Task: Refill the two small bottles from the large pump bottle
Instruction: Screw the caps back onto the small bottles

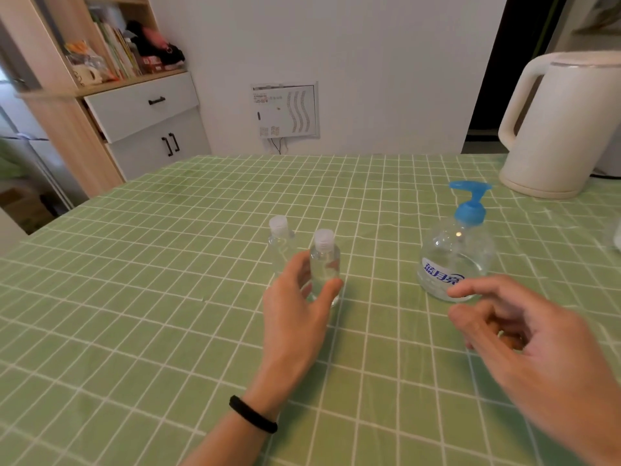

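Two small clear bottles with white caps stand upright near the middle of the table. My left hand (297,311) wraps thumb and fingers around the nearer small bottle (324,260), which rests on the cloth. The other small bottle (281,238) stands just behind and to the left, free. The large clear pump bottle (453,257) with a blue pump head and a blue-and-white label stands to the right. My right hand (524,334) hovers in front of its base, fingers loosely curled and apart, holding nothing.
A green checked tablecloth (168,297) covers the table. A cream electric kettle (557,126) stands at the back right corner. A wooden shelf unit with drawers (134,109) is beyond the table's left side.
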Demonstrator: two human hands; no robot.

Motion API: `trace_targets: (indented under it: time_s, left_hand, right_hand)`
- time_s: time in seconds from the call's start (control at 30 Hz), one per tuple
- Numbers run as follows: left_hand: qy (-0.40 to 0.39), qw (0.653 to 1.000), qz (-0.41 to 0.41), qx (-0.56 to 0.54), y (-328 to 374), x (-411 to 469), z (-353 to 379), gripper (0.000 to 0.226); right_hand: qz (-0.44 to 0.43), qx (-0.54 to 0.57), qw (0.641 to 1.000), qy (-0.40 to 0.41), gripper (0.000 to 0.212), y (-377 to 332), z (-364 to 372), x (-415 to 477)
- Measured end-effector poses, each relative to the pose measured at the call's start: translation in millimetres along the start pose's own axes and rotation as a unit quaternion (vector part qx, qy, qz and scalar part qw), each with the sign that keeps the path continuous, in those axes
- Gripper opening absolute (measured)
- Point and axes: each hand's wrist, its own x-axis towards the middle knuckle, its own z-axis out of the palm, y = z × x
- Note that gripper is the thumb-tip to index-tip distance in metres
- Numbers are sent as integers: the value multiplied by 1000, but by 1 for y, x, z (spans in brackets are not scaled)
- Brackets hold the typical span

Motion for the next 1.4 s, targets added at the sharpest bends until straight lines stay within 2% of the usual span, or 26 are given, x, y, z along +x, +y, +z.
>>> trace_targets:
  time_s: [0.07, 0.2, 0.27, 0.37, 0.43, 0.5, 0.57, 0.67, 0.8, 0.93, 1.0, 1.1, 1.17, 1.23, 1.33, 1.4]
  left_hand:
    - [3, 1000, 0, 21, 1, -2, -1, 45]
    - [8, 990, 6, 139, 2, -10, -9, 71]
    - [35, 982, 13, 184, 0, -14, -18, 84]
    - [76, 984, 39, 153, -4, -7, -34, 107]
    - [32, 995, 13, 94, -8, 7, -40, 132]
    - [-63, 997, -27, 21, -11, 23, -43, 153]
    - [-139, 989, -39, -32, -14, 34, -43, 162]
    - [-160, 986, -18, -34, -19, 45, -41, 151]
    - [-140, 990, 22, -7, -27, 52, -36, 114]
    - [-151, 988, 10, -19, -33, 53, -33, 101]
    - [-153, 988, -8, -34, -35, 53, -31, 80]
    - [-165, 985, -25, -37, -35, 54, -29, 58]
    - [-191, 981, -28, -33, -34, 54, -29, 58]
    - [-216, 975, -27, -34, -33, 56, -28, 66]
    - [-226, 972, -43, -50, -29, 56, -26, 71]
    - [-220, 972, -56, -57, -26, 53, -22, 70]
  right_hand:
    - [-10, 1, 1000, 9, 24, 2, -1, 1]
    - [-21, 9, 999, 22, 23, 3, -4, 2]
    - [-29, 16, 999, 29, 23, 5, -6, 3]
    - [-38, 24, 998, 35, 22, 9, -7, 5]
    - [-45, 26, 998, 40, 22, 11, -7, 7]
    - [-47, 29, 997, 46, 22, 13, -8, 8]
    - [-51, 35, 997, 52, 23, 15, -9, 9]
    - [-59, 32, 996, 65, 25, 20, -12, 13]
    - [-64, 9, 994, 86, 17, 30, -16, 17]
    - [-56, -7, 990, 126, 7, 35, -15, 18]
    - [-38, -6, 986, 162, 22, 38, -15, 19]
    - [4, -10, 984, 176, 72, 48, -17, 25]
    - [45, -35, 989, 139, 104, 56, -18, 29]
    - [89, -54, 991, 89, 128, 62, -16, 31]
    - [120, -60, 990, 45, 140, 67, -8, 38]
    - [116, -59, 991, 39, 129, 69, -1, 46]
